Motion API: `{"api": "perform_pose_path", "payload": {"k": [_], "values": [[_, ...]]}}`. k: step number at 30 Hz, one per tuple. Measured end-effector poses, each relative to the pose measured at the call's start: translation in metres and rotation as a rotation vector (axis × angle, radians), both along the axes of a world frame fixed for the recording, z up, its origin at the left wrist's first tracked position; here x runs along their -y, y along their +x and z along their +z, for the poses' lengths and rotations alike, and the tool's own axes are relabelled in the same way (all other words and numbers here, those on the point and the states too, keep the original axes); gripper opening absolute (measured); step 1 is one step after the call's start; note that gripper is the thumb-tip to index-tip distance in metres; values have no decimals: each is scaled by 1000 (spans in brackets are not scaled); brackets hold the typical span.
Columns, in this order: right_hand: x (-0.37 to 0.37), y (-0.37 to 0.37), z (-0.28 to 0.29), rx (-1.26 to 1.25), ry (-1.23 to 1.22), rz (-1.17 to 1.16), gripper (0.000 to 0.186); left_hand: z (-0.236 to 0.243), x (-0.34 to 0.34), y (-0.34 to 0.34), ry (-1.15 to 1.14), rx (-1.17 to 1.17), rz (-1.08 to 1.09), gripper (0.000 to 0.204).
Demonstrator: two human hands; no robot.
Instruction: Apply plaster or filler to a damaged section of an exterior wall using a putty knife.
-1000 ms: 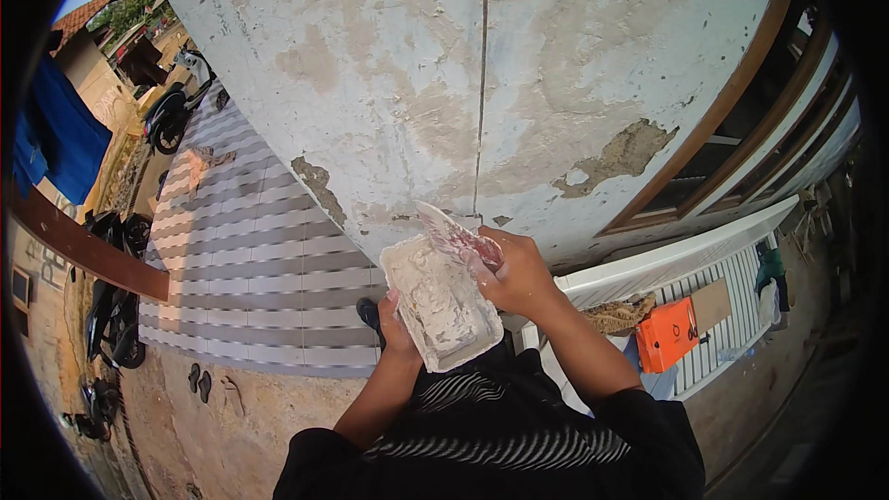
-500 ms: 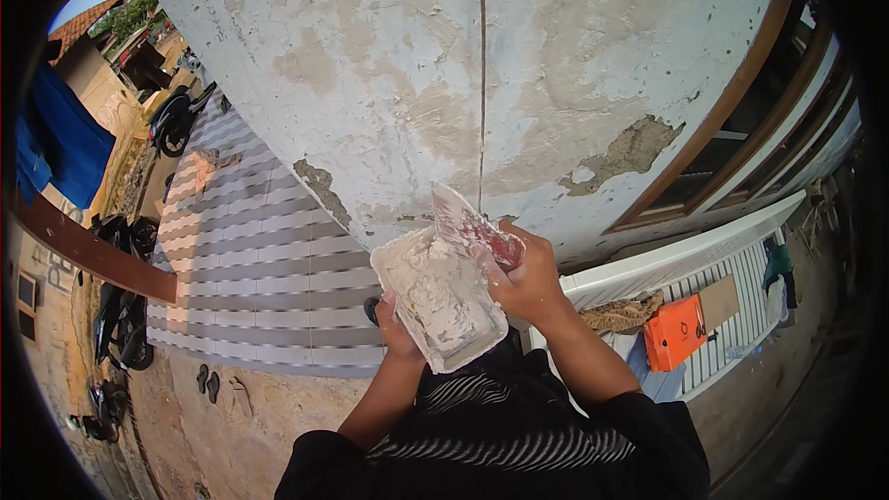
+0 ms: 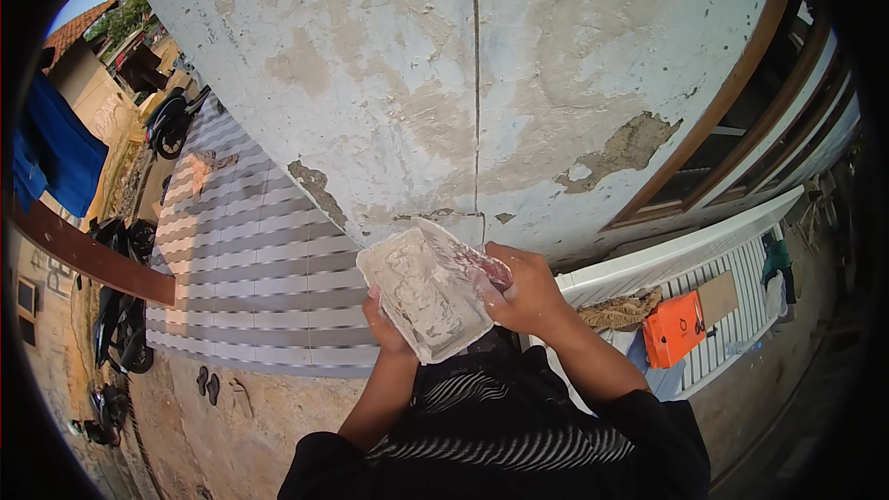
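Tray (image 3: pixel 454 346) of pale paste (image 3: pixel 417 289), held in front of the torso, below a patched white wall (image 3: pixel 370 74). The left hand (image 3: pixel 393 331) clasps the tray's left side, thumb along the edge. The right hand (image 3: pixel 524 293) is closed around the red handle of a paste-smeared scraper (image 3: pixel 470 261), whose blade lies at the tray's upper right rim; whether it touches the paste cannot be told.

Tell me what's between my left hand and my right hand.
In the head view, a pale tray of whitish paste lies between your left hand, gripping its left side, and your right hand, which holds a scraper.
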State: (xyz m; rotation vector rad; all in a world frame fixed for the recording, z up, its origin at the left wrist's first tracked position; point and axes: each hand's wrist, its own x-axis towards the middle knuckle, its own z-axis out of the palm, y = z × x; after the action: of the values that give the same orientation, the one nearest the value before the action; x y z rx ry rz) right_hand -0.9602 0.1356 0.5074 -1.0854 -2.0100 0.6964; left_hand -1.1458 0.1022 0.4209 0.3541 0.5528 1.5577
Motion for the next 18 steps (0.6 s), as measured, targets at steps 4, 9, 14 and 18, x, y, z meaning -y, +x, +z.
{"api": "perform_pose_path", "payload": {"k": [4, 9, 14, 18], "values": [[-6, -5, -5, -23, 65, -37, 17, 2, 4, 8, 75, -33, -16, 77], [-16, -15, -6, -96, 111, -41, 18, 4, 12, 17, 87, -92, -92, 79], [-21, -14, -6, -69, 173, 118, 19, 4, 6, 15, 30, -33, -150, 73], [-21, -13, -9, -75, 198, 253, 21, -2, -2, 13, 36, 35, -135, 72]]}}
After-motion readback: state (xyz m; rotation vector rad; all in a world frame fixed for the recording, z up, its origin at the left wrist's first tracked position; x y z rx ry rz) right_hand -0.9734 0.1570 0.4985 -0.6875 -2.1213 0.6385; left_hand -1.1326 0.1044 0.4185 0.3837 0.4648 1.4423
